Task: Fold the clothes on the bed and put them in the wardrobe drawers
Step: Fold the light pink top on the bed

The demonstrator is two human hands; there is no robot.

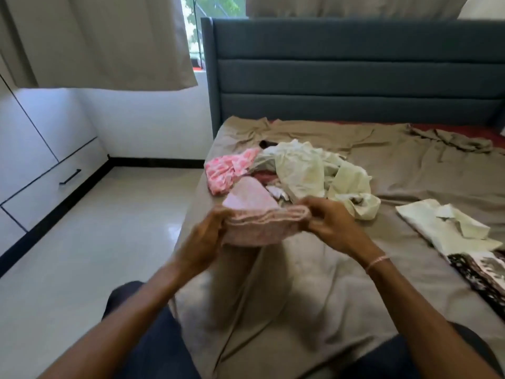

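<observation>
Above the bed's near left part I hold a folded pale pink garment between both hands. My left hand grips its left end and my right hand pinches its right end. Just behind it lies a heap of unfolded clothes: a pink-and-white patterned piece and a pale green garment. On the bed at the right lies a flat pale green garment with a black-and-white patterned piece below it. The wardrobe drawer with a black handle is at the left, closed.
The bed has a brown sheet and a dark blue headboard behind. A light tiled floor runs between bed and wardrobe. Beige curtains hang over the window at the back.
</observation>
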